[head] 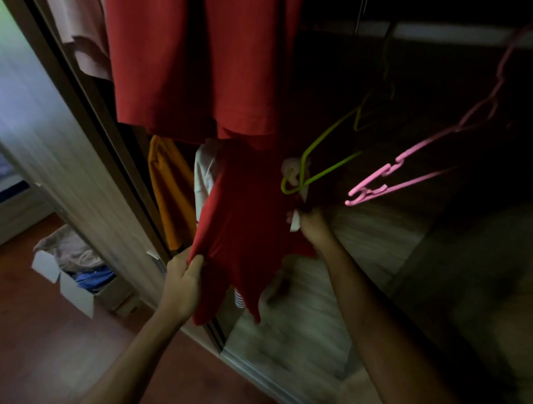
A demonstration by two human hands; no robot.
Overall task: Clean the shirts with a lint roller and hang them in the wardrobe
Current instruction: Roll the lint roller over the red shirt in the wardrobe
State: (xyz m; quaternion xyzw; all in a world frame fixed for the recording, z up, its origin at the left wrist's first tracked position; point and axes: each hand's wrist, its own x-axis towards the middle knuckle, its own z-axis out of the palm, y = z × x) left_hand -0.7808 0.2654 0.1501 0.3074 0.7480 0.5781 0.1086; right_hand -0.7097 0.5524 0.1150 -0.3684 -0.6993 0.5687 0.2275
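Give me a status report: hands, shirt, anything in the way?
Left hand grips red shirt edge. Right hand grips its far side. Green hanger just above right hand, pink hanger beside.

- Upper red shirt (198,61): plain deep red, no print.
- Lower red shirt (246,219): the same plain red; label (295,223) white.
- Tan garment (83,26): pale pinkish beige, plain.
- Orange garment (168,191): solid mustard orange.
- White garment (204,174): off-white, plain.
- Striped cloth (239,298): white with thin red stripes; only a small patch shows.
- Green hanger (328,161): lime green.
- Pink hanger (413,165): light pink.
- Wardrobe door (62,162): pale grey-beige wood grain, dark brown edge.
- Wardrobe shelf (332,281): pale wood grain.
- Box (72,291): white, holding blue cloth (94,278) and beige cloth (70,251).
- Floor (38,360): reddish-brown wood.
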